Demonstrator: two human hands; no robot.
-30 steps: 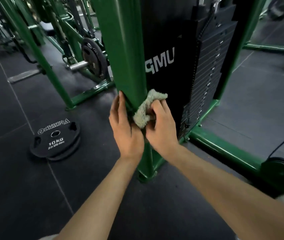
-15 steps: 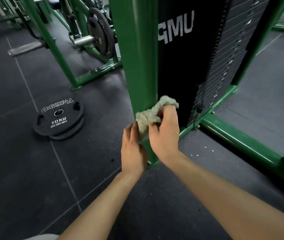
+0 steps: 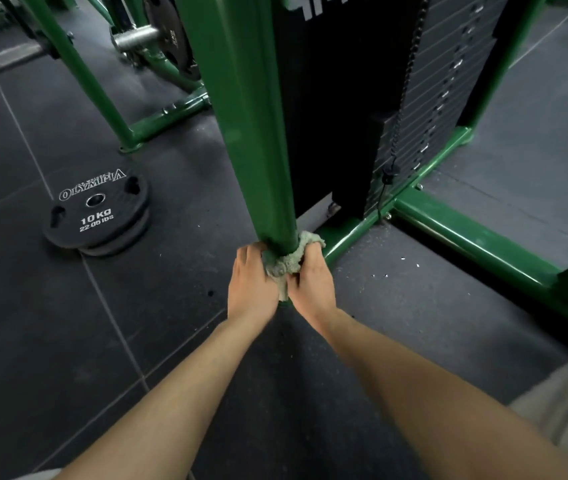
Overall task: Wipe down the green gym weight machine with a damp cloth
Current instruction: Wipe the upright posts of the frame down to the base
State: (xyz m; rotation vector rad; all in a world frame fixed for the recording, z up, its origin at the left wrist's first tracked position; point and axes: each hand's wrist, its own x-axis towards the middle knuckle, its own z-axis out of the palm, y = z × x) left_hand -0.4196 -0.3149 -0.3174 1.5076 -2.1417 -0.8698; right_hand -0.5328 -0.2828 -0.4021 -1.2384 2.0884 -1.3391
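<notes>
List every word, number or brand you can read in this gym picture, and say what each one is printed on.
"OLYMPIA": top weight plate lying on the floor.
"10 KG": same plate, below its centre hole.
"22.05 lbs": same plate, under the kilogram figure.
White letters on the black shroud of the weight machine: cut off by the top edge, unreadable.
Small marks on the upright plate on the rack behind: too blurred to read.

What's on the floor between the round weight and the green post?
Nothing: in the head view, only bare dark floor lies between the weight and the post.
</notes>
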